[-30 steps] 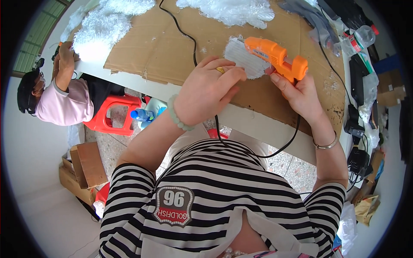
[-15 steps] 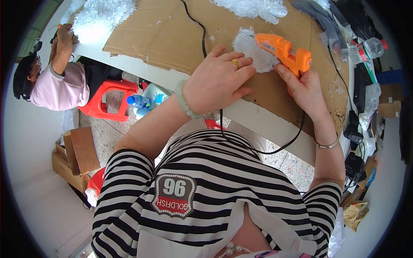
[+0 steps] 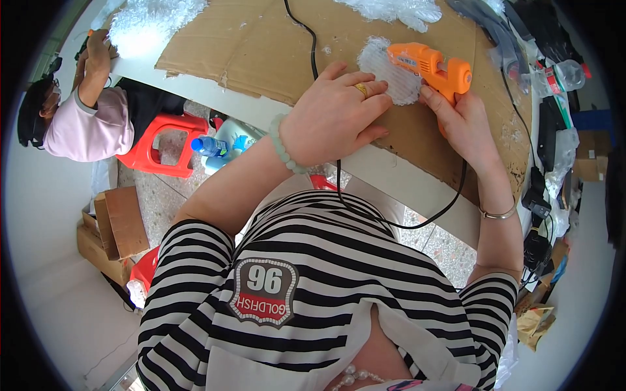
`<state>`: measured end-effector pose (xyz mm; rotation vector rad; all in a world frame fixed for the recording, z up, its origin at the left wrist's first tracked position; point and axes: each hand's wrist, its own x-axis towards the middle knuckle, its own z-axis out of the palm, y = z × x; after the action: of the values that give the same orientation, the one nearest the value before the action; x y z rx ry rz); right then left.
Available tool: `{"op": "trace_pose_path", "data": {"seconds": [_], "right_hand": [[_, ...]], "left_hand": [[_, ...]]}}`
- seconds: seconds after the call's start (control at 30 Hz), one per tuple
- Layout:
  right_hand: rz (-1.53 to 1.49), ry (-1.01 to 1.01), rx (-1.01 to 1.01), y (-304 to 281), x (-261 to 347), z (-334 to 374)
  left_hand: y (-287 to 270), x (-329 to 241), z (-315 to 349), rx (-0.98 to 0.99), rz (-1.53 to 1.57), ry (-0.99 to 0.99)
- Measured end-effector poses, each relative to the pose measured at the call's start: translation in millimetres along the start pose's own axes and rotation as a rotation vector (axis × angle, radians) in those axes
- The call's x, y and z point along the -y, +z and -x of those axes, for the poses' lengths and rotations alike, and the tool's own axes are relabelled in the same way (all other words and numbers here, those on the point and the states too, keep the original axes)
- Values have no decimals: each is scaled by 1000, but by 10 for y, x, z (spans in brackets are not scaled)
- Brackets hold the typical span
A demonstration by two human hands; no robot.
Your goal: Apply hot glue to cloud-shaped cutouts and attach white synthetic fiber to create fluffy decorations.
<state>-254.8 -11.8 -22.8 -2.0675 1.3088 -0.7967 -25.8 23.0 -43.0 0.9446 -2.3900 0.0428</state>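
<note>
A white ribbed oval pad with a frayed edge [image 3: 399, 85] lies flat on the cardboard sheet. My right hand [image 3: 462, 127] is wrapped round the handle of an orange hot glue gun [image 3: 435, 66], whose front end points left over the pad's upper part. The nozzle tip is too small to tell whether it touches. My left hand [image 3: 332, 117] rests palm down, fingers stretched and apart, with the fingertips against the pad's near left edge. A black cable [image 3: 430, 221] loops below my hands from the glue gun's side.
Fluffy white fibre [image 3: 156, 23] lies on the far left of the table, and more white material [image 3: 398, 10] at the back. At left, another person [image 3: 91, 124] sits on a red stool [image 3: 156, 166]. Bottles and jugs [image 3: 212, 146] stand below the table edge. Cables and plastic bottles [image 3: 567, 73] crowd the right.
The whole view has shifted slightly. The glue gun lies a little flatter over the pad; both hands keep nearly the same places.
</note>
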Motion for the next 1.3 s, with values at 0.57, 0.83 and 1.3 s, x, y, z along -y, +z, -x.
{"op": "trace_pose_path", "data": {"seconds": [0.57, 0.83, 1.3], "right_hand": [[-56, 31, 101, -92, -8, 2], [-59, 98, 155, -120, 22, 9], [-6, 102, 62, -83, -57, -54]], "left_hand": [[5, 27, -34, -55, 52, 29], [4, 29, -34, -53, 58, 23], [-24, 8, -39, 17, 73, -1]]}}
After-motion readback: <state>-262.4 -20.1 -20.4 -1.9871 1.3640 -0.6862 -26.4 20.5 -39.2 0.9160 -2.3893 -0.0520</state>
